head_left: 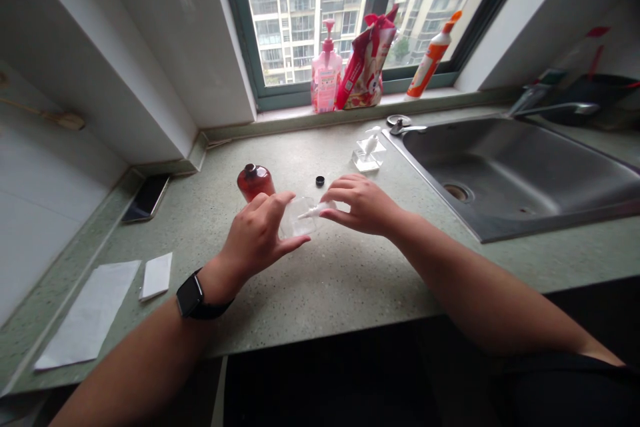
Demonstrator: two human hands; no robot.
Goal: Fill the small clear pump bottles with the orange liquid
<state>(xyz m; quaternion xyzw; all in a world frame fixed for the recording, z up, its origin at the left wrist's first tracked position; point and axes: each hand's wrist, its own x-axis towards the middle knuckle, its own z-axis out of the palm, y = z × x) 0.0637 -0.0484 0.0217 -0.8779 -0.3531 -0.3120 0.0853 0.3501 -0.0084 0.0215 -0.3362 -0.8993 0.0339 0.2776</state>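
My left hand (pixel 263 227) is closed around a clear square bottle (pixel 295 221), tipped on its side with its neck towards the right. In my right hand (pixel 355 201) the fingers pinch a white pump top (pixel 311 211) at the bottle's neck; the pump's narrow end shows through the clear wall. I cannot tell whether the pump is screwed on. Just behind my left hand stands a dark red-brown bottle (pixel 256 180) without a cap. A small black cap (pixel 320 181) lies on the counter beyond my hands. Further back is another clear square pump bottle (pixel 367 153), upright.
A steel sink (pixel 475 230) is set into the counter at right. On the sill stand a pink pump bottle (pixel 327 80), a red bag (pixel 367 67) and an orange-white bottle (pixel 430 63). At left lie a phone (pixel 147 199), a paper sheet (pixel 90 317) and a small white packet (pixel 157 275).
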